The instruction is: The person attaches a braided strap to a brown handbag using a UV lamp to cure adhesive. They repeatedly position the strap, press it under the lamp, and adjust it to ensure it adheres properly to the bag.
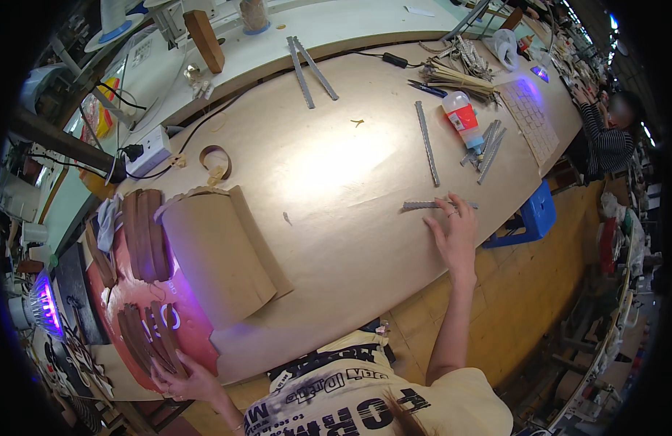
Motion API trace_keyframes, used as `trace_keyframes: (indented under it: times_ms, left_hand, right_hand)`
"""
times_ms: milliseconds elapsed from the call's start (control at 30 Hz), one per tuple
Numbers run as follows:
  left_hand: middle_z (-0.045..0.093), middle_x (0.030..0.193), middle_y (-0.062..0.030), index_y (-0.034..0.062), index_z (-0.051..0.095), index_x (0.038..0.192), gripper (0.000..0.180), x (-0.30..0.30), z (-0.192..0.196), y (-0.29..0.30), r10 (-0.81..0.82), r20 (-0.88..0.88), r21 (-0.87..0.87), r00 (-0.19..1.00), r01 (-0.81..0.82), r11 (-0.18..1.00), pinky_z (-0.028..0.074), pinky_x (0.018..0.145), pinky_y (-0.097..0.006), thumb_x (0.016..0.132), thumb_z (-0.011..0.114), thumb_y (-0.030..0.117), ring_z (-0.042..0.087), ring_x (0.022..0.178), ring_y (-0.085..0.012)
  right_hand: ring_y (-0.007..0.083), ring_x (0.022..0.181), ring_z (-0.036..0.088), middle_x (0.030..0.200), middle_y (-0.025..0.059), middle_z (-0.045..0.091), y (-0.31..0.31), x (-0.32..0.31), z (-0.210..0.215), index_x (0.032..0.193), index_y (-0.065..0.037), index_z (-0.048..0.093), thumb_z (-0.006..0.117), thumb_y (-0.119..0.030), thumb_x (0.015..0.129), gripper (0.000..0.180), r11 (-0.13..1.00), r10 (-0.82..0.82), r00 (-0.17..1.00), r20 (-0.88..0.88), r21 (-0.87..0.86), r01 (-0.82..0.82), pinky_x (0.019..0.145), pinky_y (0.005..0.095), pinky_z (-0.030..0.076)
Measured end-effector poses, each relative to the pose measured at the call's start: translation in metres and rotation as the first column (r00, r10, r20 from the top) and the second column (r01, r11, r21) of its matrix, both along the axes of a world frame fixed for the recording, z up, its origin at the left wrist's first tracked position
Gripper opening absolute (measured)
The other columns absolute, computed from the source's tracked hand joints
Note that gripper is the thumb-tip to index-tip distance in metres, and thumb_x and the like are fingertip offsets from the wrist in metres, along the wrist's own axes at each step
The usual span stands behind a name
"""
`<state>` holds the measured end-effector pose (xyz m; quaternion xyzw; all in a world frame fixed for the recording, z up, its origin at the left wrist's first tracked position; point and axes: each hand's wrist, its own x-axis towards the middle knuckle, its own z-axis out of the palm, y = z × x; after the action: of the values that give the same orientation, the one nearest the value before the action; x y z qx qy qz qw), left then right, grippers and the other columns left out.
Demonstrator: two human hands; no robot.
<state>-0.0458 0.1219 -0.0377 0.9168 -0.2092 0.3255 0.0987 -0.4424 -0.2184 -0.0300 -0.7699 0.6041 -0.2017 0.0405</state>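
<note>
My right hand is over the table with its fingers stretched out and thumb apart; the fingertips rest on a thin grey strip. At the lower left, my left hand has its fingers around the near ends of the brown strips, which lie side by side on a red plastic sheet. A thicker bundle of brown strips lies farther up that sheet. Beyond my right hand are a longer grey strip, a pile of grey strips and a clear bottle with a red label.
A curved brown sheet stands beside the red sheet. Two grey strips lie at the far side. A keyboard, pens and a bundle of thin sticks are far right. A blue stool stands off the table's right edge; a person sits beyond.
</note>
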Motion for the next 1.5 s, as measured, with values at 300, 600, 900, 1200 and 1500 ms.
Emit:
trace_keyframes:
  times_ms: [300, 600, 900, 1200, 1500]
  left_hand:
    - [0.043, 0.138, -0.0205, -0.003, 0.053, 0.129, 0.037, -0.016, 0.04, -0.072, -0.481, -0.024, -0.526, 0.876, 0.398, 0.752, 0.048, 0.103, -0.047, 0.095, 0.06, 0.006, 0.049, 0.127, -0.033]
    - [0.051, 0.134, -0.0178, -0.0022, 0.046, 0.138, 0.049, -0.041, 0.079, -0.125, -0.896, -0.347, -0.781, 0.276, 0.443, 0.439, 0.048, 0.094, -0.032, 0.094, 0.063, 0.009, 0.056, 0.116, -0.0226]
    - [0.071, 0.091, -0.0076, -0.0027, 0.066, 0.108, 0.015, -0.029, 0.105, -0.151, -0.945, -0.322, -0.946, -0.05, -0.025, 0.324, 0.054, 0.075, -0.023, 0.094, 0.063, 0.001, 0.068, 0.079, -0.0131]
    - [0.071, 0.095, -0.0068, 0.0002, 0.069, 0.109, 0.019, -0.005, 0.093, -0.146, -0.909, -0.408, -0.878, 0.084, 0.234, 0.416, 0.053, 0.078, -0.026, 0.091, 0.067, 0.004, 0.066, 0.087, -0.0124]
    - [0.068, 0.102, -0.0163, 0.0032, 0.07, 0.108, 0.021, 0.198, 0.016, -0.183, -0.601, -0.391, -0.466, 0.697, 0.414, 0.782, 0.051, 0.082, -0.037, 0.09, 0.062, 0.011, 0.065, 0.088, -0.0294]
  right_hand:
    - [0.0262, 0.101, 0.057, 0.106, 0.0063, 0.063, -0.017, 0.005, -0.016, 0.096, -0.008, 0.067, 0.071, -0.02, 0.086, 0.015, 0.987, 0.11, 0.994, -0.013, -0.118, -0.111, 0.089, 0.0405, 0.041]
    - [0.0282, 0.069, 0.061, 0.078, 0.009, 0.067, 0.016, 0.123, 0.026, 0.095, -0.008, 0.065, 0.067, -0.011, 0.089, 0.006, 0.926, 0.332, 0.795, 0.508, -0.013, -0.378, 0.064, 0.0371, 0.048]
    - [0.0256, 0.073, 0.065, 0.086, 0.0109, 0.068, 0.054, 0.209, 0.097, 0.105, -0.006, 0.065, 0.069, -0.011, 0.089, 0.017, 0.506, 0.567, 0.492, 0.66, 0.192, -0.841, 0.068, 0.0338, 0.052]
    - [0.0201, 0.064, 0.063, 0.079, 0.0107, 0.066, 0.065, 0.246, 0.09, 0.098, 0.001, 0.064, 0.071, -0.006, 0.088, 0.015, 0.564, 0.633, 0.51, 0.582, 0.104, -0.819, 0.061, 0.0313, 0.051]
    - [0.0113, 0.064, 0.06, 0.075, 0.008, 0.066, 0.044, 0.249, 0.076, 0.092, 0.004, 0.065, 0.067, -0.007, 0.092, 0.012, 0.709, 0.428, 0.746, 0.51, 0.322, -0.627, 0.058, 0.0261, 0.049]
